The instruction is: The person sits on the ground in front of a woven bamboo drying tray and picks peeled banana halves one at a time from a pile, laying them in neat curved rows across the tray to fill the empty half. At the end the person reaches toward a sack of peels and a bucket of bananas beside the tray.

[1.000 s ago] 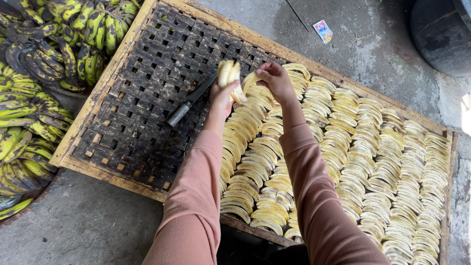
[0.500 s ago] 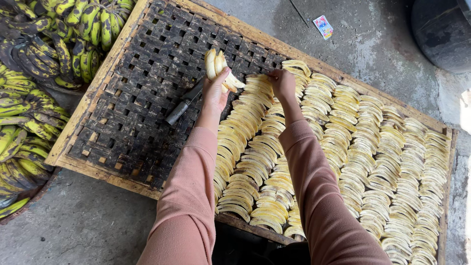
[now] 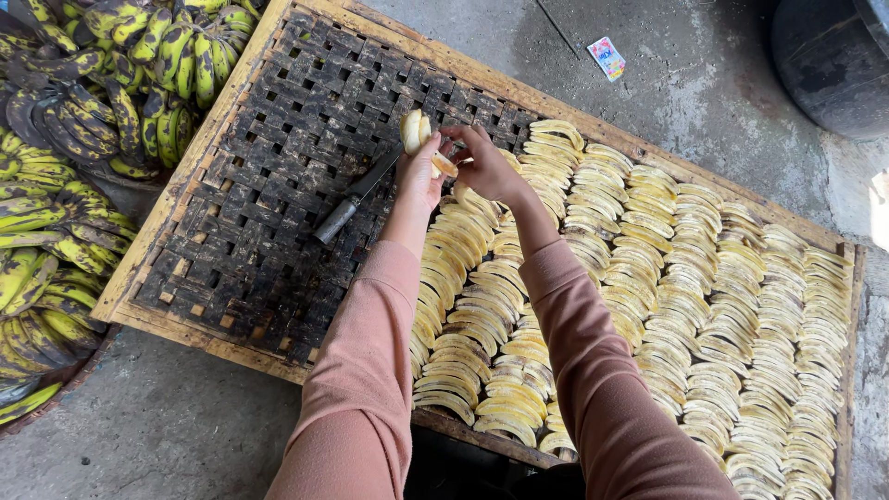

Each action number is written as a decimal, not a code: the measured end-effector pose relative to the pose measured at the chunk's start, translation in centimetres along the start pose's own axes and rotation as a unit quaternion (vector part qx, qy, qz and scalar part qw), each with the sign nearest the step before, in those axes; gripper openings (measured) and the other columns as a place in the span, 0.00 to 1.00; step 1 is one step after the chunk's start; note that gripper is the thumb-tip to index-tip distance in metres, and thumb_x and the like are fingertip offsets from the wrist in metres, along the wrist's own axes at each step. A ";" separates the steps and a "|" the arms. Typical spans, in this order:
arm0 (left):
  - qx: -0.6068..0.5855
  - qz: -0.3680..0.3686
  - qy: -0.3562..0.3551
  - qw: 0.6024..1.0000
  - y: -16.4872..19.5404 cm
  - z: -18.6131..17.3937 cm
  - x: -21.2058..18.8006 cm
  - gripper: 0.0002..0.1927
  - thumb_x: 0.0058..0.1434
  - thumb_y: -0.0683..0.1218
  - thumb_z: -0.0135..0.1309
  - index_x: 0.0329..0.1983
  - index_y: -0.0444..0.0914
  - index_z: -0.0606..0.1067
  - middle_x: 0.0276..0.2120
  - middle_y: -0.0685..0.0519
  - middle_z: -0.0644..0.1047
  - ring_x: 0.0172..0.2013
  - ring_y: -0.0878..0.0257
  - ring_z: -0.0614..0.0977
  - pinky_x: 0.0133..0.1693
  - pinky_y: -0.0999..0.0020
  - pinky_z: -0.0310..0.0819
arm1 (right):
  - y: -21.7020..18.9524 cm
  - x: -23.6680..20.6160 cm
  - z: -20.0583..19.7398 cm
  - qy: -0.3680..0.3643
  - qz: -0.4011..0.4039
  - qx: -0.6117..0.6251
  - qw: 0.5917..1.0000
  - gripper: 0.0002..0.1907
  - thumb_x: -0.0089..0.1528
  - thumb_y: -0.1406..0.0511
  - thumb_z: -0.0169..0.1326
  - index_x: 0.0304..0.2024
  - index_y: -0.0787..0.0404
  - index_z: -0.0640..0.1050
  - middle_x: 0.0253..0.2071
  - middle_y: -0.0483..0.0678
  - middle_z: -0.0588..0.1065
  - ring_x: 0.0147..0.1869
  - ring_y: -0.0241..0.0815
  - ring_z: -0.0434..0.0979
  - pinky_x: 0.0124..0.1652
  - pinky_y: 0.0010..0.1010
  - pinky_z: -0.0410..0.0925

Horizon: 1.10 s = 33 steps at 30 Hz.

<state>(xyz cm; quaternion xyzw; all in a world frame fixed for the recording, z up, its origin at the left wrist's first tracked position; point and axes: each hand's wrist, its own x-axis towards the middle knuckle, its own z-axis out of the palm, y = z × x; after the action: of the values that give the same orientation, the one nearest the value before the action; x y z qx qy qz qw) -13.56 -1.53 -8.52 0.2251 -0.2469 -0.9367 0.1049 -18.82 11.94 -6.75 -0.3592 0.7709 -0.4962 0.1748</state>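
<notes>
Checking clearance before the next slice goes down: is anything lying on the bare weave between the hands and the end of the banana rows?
Yes. A knife lies on the woven tray, left of the left hand holding banana slices. The right hand pinches one slice.

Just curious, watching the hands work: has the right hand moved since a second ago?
Yes. The right hand has come left off the rows of banana slices to the peeled banana in the left hand.

woven tray (image 3: 250, 231) on floor (image 3: 157, 435), banana slices (image 3: 667, 306) in rows on tray's right half, knife (image 3: 356, 196) on left half, banana bunches (image 3: 83, 139) left of tray, wrapper (image 3: 607, 57) behind, barrel (image 3: 833, 56) far right corner
</notes>
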 end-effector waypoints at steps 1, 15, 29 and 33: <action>0.002 -0.007 0.022 1.000 0.0 0.0 0.1 0.23 0.58 0.42 0.63 0.56 0.44 0.71 0.44 0.54 0.79 0.43 0.63 0.83 0.40 0.62 0.80 | 0.3 0.1 -0.2 0.013 0.010 -0.005 1.000 0.40 0.55 0.84 0.48 0.69 0.60 0.66 0.60 0.50 0.67 0.53 0.42 0.79 0.49 0.34 0.76; 0.007 0.084 0.045 0.995 2.6 -2.8 1.1 0.24 0.59 0.46 0.64 0.57 0.43 0.69 0.44 0.54 0.75 0.44 0.62 0.79 0.46 0.56 0.81 | 3.9 -2.4 0.9 -0.015 0.033 -0.349 0.937 0.22 0.58 0.57 0.66 0.52 0.54 0.81 0.51 0.53 0.76 0.55 0.53 0.75 0.55 0.43 0.70; 0.013 0.048 -0.035 0.998 2.8 -2.2 0.7 0.24 0.61 0.46 0.62 0.59 0.44 0.69 0.47 0.55 0.75 0.48 0.63 0.79 0.49 0.52 0.80 | 4.1 0.9 -4.3 0.181 0.033 -0.215 0.959 0.09 0.67 0.71 0.55 0.47 0.60 0.84 0.42 0.53 0.78 0.41 0.44 0.81 0.43 0.35 0.76; 0.061 0.015 -0.017 0.998 2.3 -2.2 0.7 0.20 0.62 0.43 0.60 0.56 0.43 0.71 0.46 0.54 0.76 0.46 0.63 0.81 0.48 0.55 0.82 | 5.5 1.7 -5.7 0.213 0.115 -0.190 0.951 0.09 0.61 0.68 0.62 0.45 0.59 0.84 0.34 0.50 0.81 0.37 0.43 0.80 0.41 0.35 0.74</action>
<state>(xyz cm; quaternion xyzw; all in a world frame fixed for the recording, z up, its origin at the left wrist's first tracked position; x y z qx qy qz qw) -12.91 -4.59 -9.27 0.2117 -0.3090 -0.9217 0.1004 -25.64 15.69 -8.98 -0.1805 0.9063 -0.3821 -0.0090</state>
